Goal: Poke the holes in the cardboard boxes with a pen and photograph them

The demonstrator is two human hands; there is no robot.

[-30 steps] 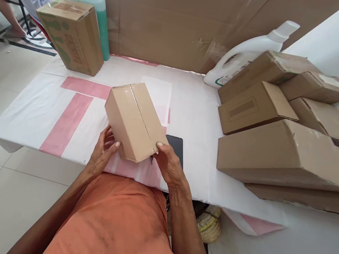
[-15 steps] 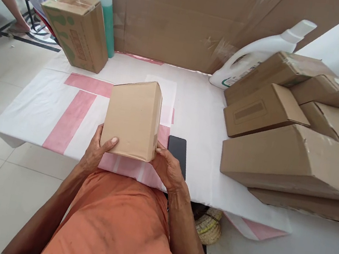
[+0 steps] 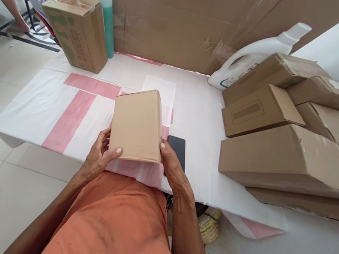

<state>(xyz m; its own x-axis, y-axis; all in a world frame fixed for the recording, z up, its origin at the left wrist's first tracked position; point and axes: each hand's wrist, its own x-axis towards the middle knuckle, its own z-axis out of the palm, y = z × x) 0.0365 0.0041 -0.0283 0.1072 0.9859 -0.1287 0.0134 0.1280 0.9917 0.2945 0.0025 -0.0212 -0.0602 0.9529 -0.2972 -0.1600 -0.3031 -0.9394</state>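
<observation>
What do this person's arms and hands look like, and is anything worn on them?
Both arms are bare from the elbow down to the left hand and the right hand: no sleeves reach them, and no gloves, watch, rings or bracelets show. The fingernails are short and plain. The only clothing in view is an orange shirt with faint dark smudges and a bit of white print at its lower edge.

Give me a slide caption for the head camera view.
Both hands, left and right, hold a plain box over the table, beside a phone.
</observation>
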